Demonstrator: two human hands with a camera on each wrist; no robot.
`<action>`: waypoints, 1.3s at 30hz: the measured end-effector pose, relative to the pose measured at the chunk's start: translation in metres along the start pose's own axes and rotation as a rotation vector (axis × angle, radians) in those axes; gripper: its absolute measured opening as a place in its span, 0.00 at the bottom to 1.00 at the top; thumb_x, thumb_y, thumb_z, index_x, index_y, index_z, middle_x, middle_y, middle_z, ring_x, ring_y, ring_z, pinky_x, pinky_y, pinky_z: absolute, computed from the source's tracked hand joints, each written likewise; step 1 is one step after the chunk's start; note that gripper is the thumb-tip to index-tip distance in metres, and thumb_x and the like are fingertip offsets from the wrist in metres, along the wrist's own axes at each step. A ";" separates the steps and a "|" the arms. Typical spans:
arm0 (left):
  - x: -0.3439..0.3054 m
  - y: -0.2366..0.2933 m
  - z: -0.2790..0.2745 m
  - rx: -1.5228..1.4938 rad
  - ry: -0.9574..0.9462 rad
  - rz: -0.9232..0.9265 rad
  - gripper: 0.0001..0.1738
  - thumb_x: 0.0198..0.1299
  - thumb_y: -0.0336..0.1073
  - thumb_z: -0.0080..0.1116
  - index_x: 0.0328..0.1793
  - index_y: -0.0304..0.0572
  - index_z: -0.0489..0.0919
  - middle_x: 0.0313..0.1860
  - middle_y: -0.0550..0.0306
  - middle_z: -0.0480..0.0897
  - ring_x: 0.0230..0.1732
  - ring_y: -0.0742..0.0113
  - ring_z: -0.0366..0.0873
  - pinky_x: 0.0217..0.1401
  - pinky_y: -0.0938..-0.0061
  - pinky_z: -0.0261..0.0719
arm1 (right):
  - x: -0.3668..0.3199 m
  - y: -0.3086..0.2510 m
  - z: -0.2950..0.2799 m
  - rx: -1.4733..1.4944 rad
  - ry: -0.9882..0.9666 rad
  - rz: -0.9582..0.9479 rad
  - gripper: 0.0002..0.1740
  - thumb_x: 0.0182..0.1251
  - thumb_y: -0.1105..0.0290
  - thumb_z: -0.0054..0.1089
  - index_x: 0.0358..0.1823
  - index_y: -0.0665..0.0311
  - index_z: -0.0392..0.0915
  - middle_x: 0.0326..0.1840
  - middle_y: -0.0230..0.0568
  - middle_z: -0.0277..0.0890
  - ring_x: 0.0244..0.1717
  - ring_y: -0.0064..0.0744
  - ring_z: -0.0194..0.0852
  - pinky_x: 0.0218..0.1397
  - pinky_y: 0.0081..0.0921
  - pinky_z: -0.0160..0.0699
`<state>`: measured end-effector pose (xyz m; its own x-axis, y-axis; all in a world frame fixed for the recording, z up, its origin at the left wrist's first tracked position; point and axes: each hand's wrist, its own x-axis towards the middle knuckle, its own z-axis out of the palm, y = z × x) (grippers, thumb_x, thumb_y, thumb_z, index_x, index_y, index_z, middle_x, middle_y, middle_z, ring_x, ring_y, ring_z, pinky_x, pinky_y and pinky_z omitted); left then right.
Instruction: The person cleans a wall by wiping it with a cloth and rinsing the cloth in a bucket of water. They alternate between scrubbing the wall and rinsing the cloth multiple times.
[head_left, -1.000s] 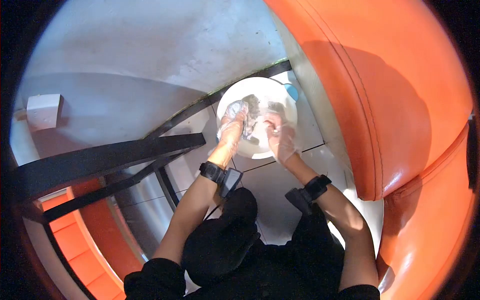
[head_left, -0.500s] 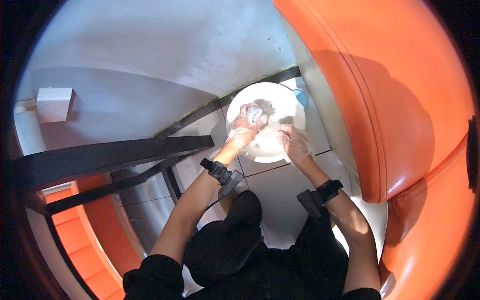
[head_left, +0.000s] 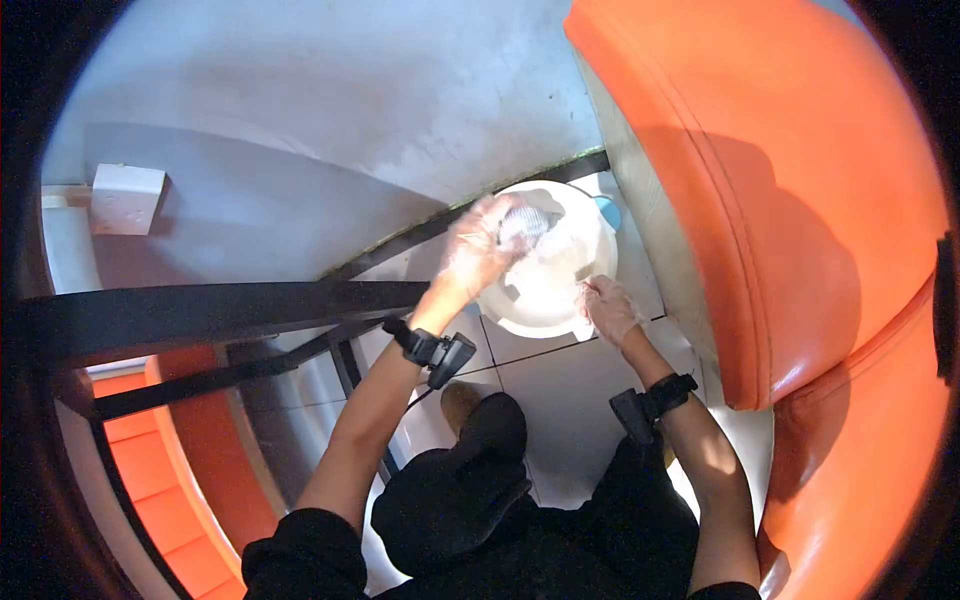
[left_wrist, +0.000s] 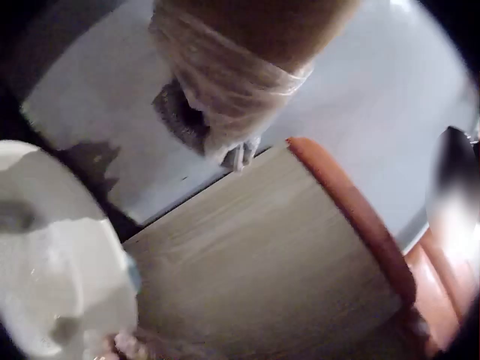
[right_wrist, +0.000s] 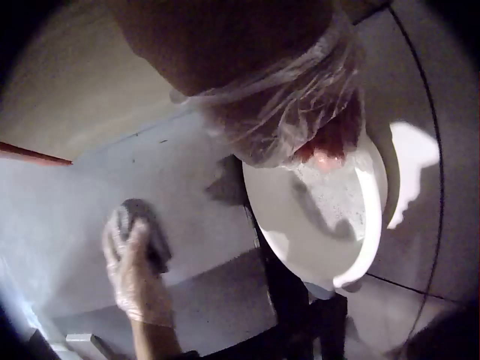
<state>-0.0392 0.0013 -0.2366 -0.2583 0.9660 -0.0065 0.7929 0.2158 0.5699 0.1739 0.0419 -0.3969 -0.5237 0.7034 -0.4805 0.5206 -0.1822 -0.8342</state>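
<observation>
Head: left hand [head_left: 475, 250] curls round grey pad [head_left: 524, 228]; right hand [head_left: 608, 305], fingers curled, holding nothing, near rim of white basin [head_left: 603, 255]. Left wrist: pad held apart from basin. Right wrist: bubbly liquid [right_wrist: 341, 199] inside basin.

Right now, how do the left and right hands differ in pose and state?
The left hand grips a grey pad; the right hand has curled fingers, with nothing held in sight. The left hand is off to the side of the basin; the right hand is at its rim. Both wear clear gloves.
</observation>
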 end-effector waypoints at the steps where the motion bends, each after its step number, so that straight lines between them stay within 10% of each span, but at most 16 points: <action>1: 0.003 0.006 -0.015 -0.029 0.142 0.067 0.23 0.52 0.35 0.66 0.56 0.49 0.75 0.51 0.53 0.78 0.54 0.52 0.77 0.59 0.64 0.76 | 0.003 0.005 0.001 0.037 -0.015 0.003 0.10 0.74 0.68 0.47 0.41 0.68 0.74 0.26 0.33 0.74 0.25 0.21 0.70 0.30 0.22 0.71; 6: 0.032 0.048 -0.122 0.258 0.917 0.608 0.30 0.49 0.23 0.56 0.62 0.47 0.78 0.64 0.51 0.74 0.66 0.49 0.68 0.72 0.60 0.63 | 0.000 0.009 -0.015 0.324 -0.100 0.108 0.18 0.74 0.60 0.48 0.35 0.68 0.78 0.22 0.35 0.75 0.23 0.23 0.72 0.28 0.25 0.72; 9: 0.059 0.063 -0.165 0.525 1.073 0.706 0.36 0.45 0.20 0.60 0.65 0.56 0.77 0.69 0.46 0.69 0.69 0.46 0.64 0.74 0.54 0.58 | -0.002 -0.013 -0.032 -0.114 -0.199 0.286 0.28 0.73 0.50 0.48 0.25 0.67 0.79 0.17 0.37 0.74 0.24 0.27 0.75 0.28 0.29 0.74; 12: 0.100 0.023 -0.141 0.742 1.065 0.769 0.35 0.50 0.23 0.57 0.66 0.63 0.77 0.72 0.50 0.67 0.74 0.46 0.61 0.76 0.48 0.55 | -0.002 -0.001 -0.033 -0.235 -0.164 0.365 0.36 0.75 0.45 0.40 0.17 0.64 0.78 0.14 0.40 0.74 0.23 0.33 0.78 0.30 0.34 0.76; 14: 0.099 0.003 -0.108 0.867 0.854 0.676 0.37 0.55 0.26 0.52 0.71 0.72 0.71 0.74 0.61 0.65 0.71 0.46 0.63 0.69 0.59 0.67 | 0.008 0.029 -0.033 -0.617 -0.220 -0.120 0.36 0.78 0.46 0.34 0.17 0.61 0.78 0.17 0.40 0.77 0.21 0.38 0.77 0.30 0.36 0.76; 17: 0.078 -0.024 -0.051 1.041 0.403 0.602 0.36 0.60 0.32 0.48 0.77 0.67 0.61 0.77 0.64 0.61 0.75 0.56 0.59 0.73 0.60 0.64 | -0.003 0.020 -0.028 -0.821 0.000 -0.370 0.38 0.80 0.47 0.27 0.17 0.59 0.78 0.17 0.42 0.77 0.19 0.40 0.76 0.31 0.39 0.75; 20: 0.062 -0.071 -0.011 1.139 -0.005 0.666 0.34 0.62 0.39 0.44 0.78 0.62 0.59 0.78 0.65 0.58 0.77 0.63 0.57 0.74 0.62 0.63 | 0.029 0.070 -0.022 -0.575 -0.335 -0.035 0.37 0.79 0.47 0.30 0.19 0.61 0.78 0.15 0.41 0.76 0.19 0.41 0.75 0.31 0.42 0.74; 23: 0.067 -0.066 -0.028 1.007 0.030 0.731 0.34 0.60 0.37 0.47 0.77 0.57 0.61 0.77 0.64 0.61 0.76 0.64 0.58 0.75 0.63 0.63 | 0.002 0.042 -0.017 -0.094 -0.175 0.185 0.36 0.77 0.45 0.34 0.18 0.63 0.78 0.13 0.40 0.74 0.18 0.42 0.74 0.31 0.41 0.74; 27: 0.084 -0.024 -0.073 0.401 0.232 0.691 0.28 0.58 0.35 0.52 0.68 0.55 0.73 0.74 0.62 0.66 0.73 0.57 0.64 0.72 0.61 0.67 | -0.011 0.022 -0.023 -0.279 -0.192 0.264 0.36 0.74 0.42 0.40 0.18 0.65 0.77 0.12 0.40 0.73 0.19 0.41 0.74 0.33 0.38 0.75; 29: 0.121 0.008 -0.121 0.467 0.532 0.845 0.28 0.57 0.33 0.54 0.67 0.57 0.74 0.74 0.60 0.67 0.71 0.51 0.66 0.68 0.59 0.70 | -0.015 0.033 -0.019 -0.594 0.005 -0.422 0.38 0.71 0.38 0.43 0.17 0.64 0.77 0.15 0.40 0.75 0.21 0.38 0.75 0.35 0.35 0.75; 30: 0.132 0.015 -0.133 0.528 0.842 0.989 0.29 0.57 0.31 0.55 0.67 0.59 0.75 0.73 0.58 0.68 0.70 0.46 0.67 0.65 0.57 0.72 | -0.010 0.033 -0.019 -0.593 0.002 -0.418 0.38 0.71 0.38 0.43 0.17 0.64 0.77 0.15 0.40 0.75 0.21 0.38 0.75 0.35 0.35 0.75; 32: 0.135 0.023 -0.127 0.565 0.883 0.980 0.29 0.56 0.31 0.56 0.67 0.59 0.75 0.73 0.59 0.68 0.70 0.47 0.67 0.65 0.57 0.72 | 0.005 0.032 -0.022 -0.329 -0.191 0.196 0.36 0.69 0.38 0.46 0.19 0.65 0.78 0.18 0.41 0.77 0.23 0.37 0.76 0.37 0.36 0.75; 35: 0.141 0.042 -0.109 0.678 1.018 0.969 0.32 0.54 0.29 0.56 0.68 0.61 0.74 0.73 0.60 0.67 0.69 0.47 0.68 0.64 0.56 0.72 | 0.001 0.012 -0.030 -0.262 -0.194 0.290 0.35 0.68 0.39 0.48 0.22 0.66 0.78 0.19 0.41 0.78 0.23 0.36 0.76 0.36 0.35 0.76; 39: 0.117 -0.006 -0.023 0.878 0.444 0.815 0.28 0.61 0.37 0.50 0.70 0.60 0.71 0.74 0.63 0.66 0.71 0.57 0.66 0.70 0.60 0.68 | 0.000 0.013 -0.026 -0.195 -0.161 0.333 0.32 0.69 0.42 0.50 0.27 0.68 0.78 0.20 0.39 0.78 0.23 0.31 0.76 0.35 0.32 0.75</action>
<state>-0.0870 0.1095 -0.2223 0.4461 0.7688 0.4582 0.8610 -0.2289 -0.4541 0.1981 0.0581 -0.4006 -0.3958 0.5088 -0.7645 0.7894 -0.2369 -0.5663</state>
